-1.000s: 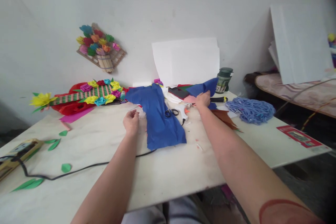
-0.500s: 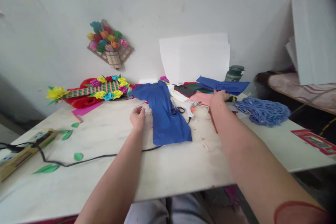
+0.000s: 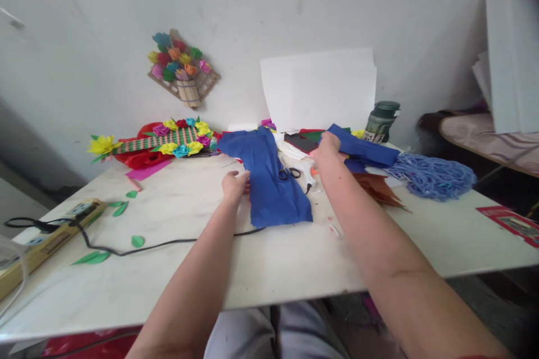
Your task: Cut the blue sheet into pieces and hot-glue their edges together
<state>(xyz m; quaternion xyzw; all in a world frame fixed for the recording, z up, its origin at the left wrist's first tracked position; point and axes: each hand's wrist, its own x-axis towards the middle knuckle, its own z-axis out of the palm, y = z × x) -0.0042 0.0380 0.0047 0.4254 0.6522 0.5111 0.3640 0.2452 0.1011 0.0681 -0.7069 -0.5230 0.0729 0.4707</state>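
A wide blue crepe paper sheet [image 3: 273, 196] lies over the middle of the table, with black-handled scissors [image 3: 289, 173] at its right edge. My left hand [image 3: 236, 185] is at the sheet's left edge, thumb apart and fingers loosely bent, with nothing visible held. Farther back, my right hand [image 3: 330, 146] has its fingers closed at the left end of a folded blue crepe paper piece [image 3: 366, 148]; its fingertips are partly hidden. Black and green sheets [image 3: 301, 143] lie beside that hand. A white glue gun [image 3: 305, 175] rests between the wide sheet and my right forearm.
Left, a power strip [image 3: 54, 235] has a black cord [image 3: 168, 243] running across the table. Paper-flower craft [image 3: 155, 143] and green paper leaves [image 3: 137, 241] lie there. On the right are blue stringy material [image 3: 438, 176], a dark green bottle [image 3: 381, 122] and brown paper [image 3: 377, 188].
My right hand has moved left along the pile. The folded blue piece has turned, its right end lower, and more brown paper shows. My left hand has opened a little beside the sheet.
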